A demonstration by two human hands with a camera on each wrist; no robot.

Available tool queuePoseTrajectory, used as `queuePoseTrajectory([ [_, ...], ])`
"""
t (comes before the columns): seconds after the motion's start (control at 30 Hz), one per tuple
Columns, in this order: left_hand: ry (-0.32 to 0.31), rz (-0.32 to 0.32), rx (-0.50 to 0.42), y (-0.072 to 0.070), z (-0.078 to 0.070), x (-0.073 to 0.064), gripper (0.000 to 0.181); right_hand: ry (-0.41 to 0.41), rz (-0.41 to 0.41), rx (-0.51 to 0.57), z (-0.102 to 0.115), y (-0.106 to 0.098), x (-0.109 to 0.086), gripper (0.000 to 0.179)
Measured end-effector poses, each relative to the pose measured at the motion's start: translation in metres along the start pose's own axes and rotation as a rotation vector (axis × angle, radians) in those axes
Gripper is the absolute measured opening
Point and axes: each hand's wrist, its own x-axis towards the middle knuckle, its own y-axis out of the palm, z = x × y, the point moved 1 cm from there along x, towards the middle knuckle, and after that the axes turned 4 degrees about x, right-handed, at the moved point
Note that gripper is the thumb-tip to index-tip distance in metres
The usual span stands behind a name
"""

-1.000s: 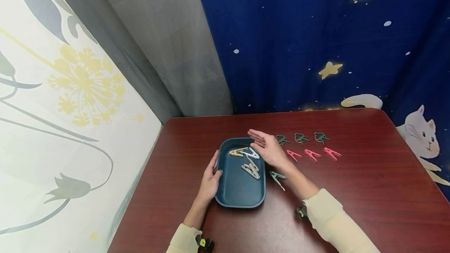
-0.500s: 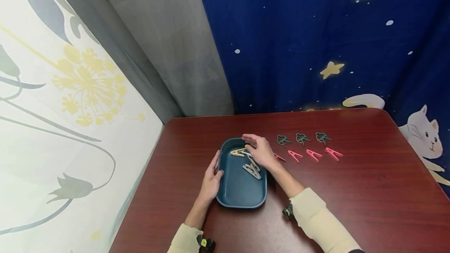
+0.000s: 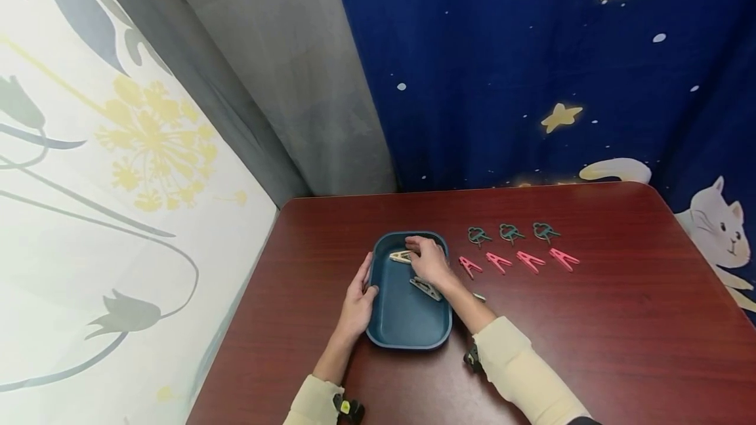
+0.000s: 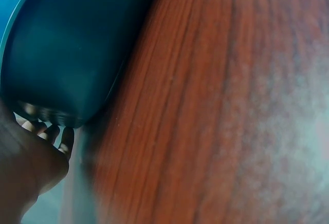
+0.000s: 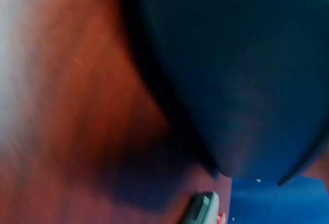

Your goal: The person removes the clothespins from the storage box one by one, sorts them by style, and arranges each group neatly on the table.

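A blue rectangular tray [image 3: 407, 320] stands on the table with clothespins in it. My left hand [image 3: 356, 300] grips its left side, thumb at the rim and fingers along the outer wall; in the left wrist view the hand [image 4: 36, 157] is at the tray's wall. My right hand [image 3: 431, 262] reaches down into the far right part, fingers bent over the white clothespin's spot, which it covers. I cannot tell whether it pinches anything. A yellowish clothespin [image 3: 400, 256] lies left of its fingertips, and a greyish clothespin [image 3: 425, 288] lies below the palm.
Right of the tray, several pink clothespins [image 3: 499, 262] lie in a row on the brown table [image 3: 620, 320]. Behind them are three dark green clips [image 3: 510, 233] with cloud-like outlines. A pale green clothespin [image 3: 480, 296] is mostly hidden by the right forearm.
My right hand has moved from above the tray's right rim, left and down into the tray, covering the white clothespin. My left hand keeps its place on the tray.
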Motion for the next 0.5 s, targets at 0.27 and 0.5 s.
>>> queuePoseTrajectory([
  [0.27,0.002,0.006,-0.003,0.001,-0.002,-0.001,0.075,-0.04,-0.071,-0.138,-0.004,0.01,0.001,0.038],
  [0.5,0.005,0.007,-0.037,0.0,-0.001,-0.002,0.074,0.024,-0.099,-0.186,-0.003,0.012,0.001,0.036],
])
